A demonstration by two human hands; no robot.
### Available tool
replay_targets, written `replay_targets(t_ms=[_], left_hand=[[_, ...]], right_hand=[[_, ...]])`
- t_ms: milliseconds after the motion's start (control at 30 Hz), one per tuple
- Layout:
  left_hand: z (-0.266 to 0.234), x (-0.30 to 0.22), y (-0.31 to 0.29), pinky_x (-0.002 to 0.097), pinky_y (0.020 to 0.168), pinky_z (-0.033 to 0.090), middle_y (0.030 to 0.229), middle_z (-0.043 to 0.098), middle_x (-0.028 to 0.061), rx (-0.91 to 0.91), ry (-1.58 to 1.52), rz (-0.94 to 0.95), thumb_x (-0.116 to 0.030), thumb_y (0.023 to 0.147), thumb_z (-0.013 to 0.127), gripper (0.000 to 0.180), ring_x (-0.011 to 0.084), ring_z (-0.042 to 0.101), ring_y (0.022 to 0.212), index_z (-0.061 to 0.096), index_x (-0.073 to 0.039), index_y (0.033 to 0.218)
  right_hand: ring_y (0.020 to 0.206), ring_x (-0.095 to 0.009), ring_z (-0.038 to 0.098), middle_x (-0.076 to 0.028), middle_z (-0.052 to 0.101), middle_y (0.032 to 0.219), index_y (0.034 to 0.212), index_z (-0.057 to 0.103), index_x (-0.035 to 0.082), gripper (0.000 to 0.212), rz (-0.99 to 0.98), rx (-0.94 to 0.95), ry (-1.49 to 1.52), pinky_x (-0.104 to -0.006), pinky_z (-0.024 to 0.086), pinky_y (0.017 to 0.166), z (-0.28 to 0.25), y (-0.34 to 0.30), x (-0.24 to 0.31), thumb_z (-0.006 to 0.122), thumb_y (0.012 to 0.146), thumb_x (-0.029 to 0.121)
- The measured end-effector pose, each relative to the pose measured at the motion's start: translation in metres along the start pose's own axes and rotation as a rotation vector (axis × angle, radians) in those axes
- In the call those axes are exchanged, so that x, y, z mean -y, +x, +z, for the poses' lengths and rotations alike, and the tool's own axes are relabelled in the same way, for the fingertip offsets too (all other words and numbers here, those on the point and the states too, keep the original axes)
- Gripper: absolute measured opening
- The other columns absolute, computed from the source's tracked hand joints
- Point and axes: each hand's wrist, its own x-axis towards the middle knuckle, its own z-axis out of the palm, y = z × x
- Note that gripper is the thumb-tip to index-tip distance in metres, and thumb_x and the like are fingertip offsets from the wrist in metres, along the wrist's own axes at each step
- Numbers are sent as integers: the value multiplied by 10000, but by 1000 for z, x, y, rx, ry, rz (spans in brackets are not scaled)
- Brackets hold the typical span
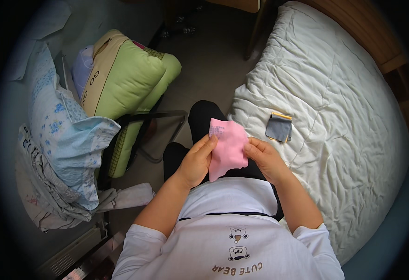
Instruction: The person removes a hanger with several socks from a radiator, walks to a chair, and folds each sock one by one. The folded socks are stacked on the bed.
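In the head view, the left hand (197, 161) is pinching the left edge of the pink cloth (230, 149), while the right hand (264, 159) is gripping its right edge. The cloth is hanging near the dial's centre; toward two o'clock, a grey cloth (278, 127) (yellow edge showing) is lying on the white quilt (325, 154). Handling seems to be at a spreading step, probably calling for an even two-sided pinch.
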Motion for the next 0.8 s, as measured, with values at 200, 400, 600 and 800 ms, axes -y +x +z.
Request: replay_targets(t_ms=[200,400,600,800], left_hand=[[2,-5,-2,281,787,464,1071,526,53,-22,84,-47,-291,942,328,370,121,534,957,400,-47,1210],[5,-9,-2,267,777,463,1040,527,61,-13,238,-6,-176,904,424,396,113,538,920,346,-56,1273],[-2,2,4,262,887,391,1120,475,81,-198,539,225,-36,836,498,484,145,482,1014,321,-33,1286],[21,11,2,279,886,397,1169,462,81,58,612,108,-138,852,547,464,166,474,1053,352,-6,1252]], right_hand=[[797,-51,512,9,566,901,1046,521,45,282,-81,-134,83,-204,412,732,0,5,-3,500,886,276],[797,-65,543,-3,574,917,1084,503,51,302,-80,-176,97,-231,453,705,3,2,7,484,893,285],[734,-55,521,13,569,833,1048,542,41,265,-118,-255,103,-206,427,652,2,2,5,493,891,249],[669,-43,458,33,537,750,935,609,-8,258,-204,-165,-74,-179,384,600,17,1,3,509,887,225]])
